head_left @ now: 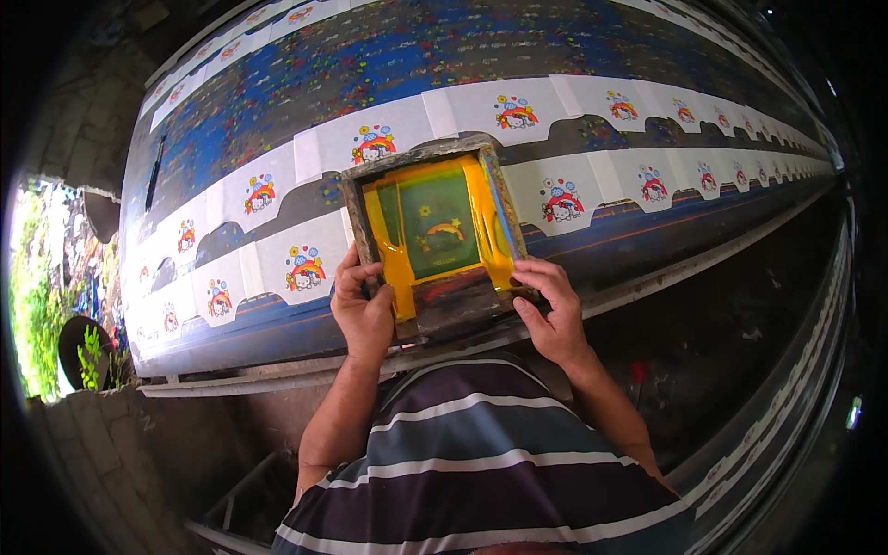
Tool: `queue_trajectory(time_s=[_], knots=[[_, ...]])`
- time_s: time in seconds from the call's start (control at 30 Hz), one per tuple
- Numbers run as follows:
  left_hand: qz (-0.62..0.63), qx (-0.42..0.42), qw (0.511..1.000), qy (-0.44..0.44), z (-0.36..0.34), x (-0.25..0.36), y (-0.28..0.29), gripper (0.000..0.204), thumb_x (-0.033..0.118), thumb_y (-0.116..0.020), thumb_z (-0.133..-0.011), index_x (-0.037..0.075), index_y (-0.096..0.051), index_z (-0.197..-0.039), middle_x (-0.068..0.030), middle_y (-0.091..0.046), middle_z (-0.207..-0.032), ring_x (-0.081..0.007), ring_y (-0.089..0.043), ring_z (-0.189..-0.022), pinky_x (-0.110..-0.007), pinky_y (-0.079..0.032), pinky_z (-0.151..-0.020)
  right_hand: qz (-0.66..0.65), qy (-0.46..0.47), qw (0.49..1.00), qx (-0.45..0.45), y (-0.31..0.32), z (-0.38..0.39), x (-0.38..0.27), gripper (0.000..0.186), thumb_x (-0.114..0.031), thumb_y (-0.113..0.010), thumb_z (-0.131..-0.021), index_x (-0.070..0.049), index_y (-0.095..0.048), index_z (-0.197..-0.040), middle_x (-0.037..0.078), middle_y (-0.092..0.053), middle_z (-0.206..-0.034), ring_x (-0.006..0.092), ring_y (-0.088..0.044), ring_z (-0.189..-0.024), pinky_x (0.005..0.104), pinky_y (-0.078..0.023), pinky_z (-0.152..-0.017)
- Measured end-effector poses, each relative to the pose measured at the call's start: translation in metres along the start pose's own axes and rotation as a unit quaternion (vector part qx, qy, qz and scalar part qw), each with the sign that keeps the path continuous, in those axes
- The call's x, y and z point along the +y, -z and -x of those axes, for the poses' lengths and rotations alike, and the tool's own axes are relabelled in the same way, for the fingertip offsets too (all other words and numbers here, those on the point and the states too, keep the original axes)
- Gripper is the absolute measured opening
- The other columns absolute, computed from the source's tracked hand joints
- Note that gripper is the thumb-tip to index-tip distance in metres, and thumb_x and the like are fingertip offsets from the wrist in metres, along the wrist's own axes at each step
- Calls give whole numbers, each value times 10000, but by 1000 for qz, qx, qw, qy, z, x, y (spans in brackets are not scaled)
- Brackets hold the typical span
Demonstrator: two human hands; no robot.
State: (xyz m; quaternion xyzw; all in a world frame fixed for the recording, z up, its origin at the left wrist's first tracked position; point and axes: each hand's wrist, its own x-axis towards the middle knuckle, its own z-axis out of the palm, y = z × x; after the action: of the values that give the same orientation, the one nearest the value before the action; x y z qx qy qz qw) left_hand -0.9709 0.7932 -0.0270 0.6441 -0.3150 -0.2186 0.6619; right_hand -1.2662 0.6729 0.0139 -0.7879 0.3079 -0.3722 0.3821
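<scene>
A small wooden screen-printing frame (435, 153) with yellow tape and a green mesh lies flat on a white fabric piece on the long printing table (388, 55). My left hand (363, 305) grips the frame's near left corner. My right hand (552, 310) grips its near right corner. Through the mesh a rainbow motif shows. A dark squeegee or ink edge (462, 305) lies along the frame's near side between my hands.
Two rows of white fabric pieces (305, 264) printed with colourful rainbow cartoon motifs run the table's length. The blue table top is speckled with paint. A metal rail (277, 375) edges the table's near side. A brick wall and greenery lie at the left.
</scene>
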Motion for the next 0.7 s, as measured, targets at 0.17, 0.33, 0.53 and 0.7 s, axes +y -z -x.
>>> queue_trajectory(time_s=[0.17, 0.33, 0.53, 0.7], knots=[[22, -3, 999, 30, 0, -2, 2, 390, -196, -688, -823, 40, -742, -1129, -238, -598, -1684, -320, -583, -1572, -417, -468, -1262, 61, 55, 997, 1, 3, -5, -6, 376, -65, -845, -957, -31, -783, -1326, 163, -730, -1413, 402, -663, -1391, 509, -531, -1184], [-20, 4, 1000, 22, -2, -9, 2, 331, -159, -701, -845, 40, -755, -1103, -244, -622, -1661, -339, -601, -1553, -430, -467, -1261, 103, 149, 978, -98, -9, -11, -36, 404, -77, -861, -902, -66, -796, -1301, 129, -730, -1376, 364, -675, -1353, 508, -545, -1155], [-49, -1, 999, -11, -3, -17, 3, 357, -120, -700, -892, 34, -782, -1203, -263, -625, -1656, -346, -616, -1532, -435, -474, -1258, 228, 187, 935, -196, -32, -43, -54, 375, -76, -703, -948, -55, -790, -1312, 135, -752, -1297, 345, -697, -1302, 489, -558, -1123], [41, 21, 999, 21, 0, -14, 2, 452, -154, -672, -938, 38, -755, -1338, -254, -614, -1671, -314, -617, -1526, -436, -494, -1238, 162, 109, 943, -268, -28, -85, -51, 397, 4, -708, -930, -31, -771, -1321, 168, -763, -1280, 382, -720, -1237, 492, -572, -1100]])
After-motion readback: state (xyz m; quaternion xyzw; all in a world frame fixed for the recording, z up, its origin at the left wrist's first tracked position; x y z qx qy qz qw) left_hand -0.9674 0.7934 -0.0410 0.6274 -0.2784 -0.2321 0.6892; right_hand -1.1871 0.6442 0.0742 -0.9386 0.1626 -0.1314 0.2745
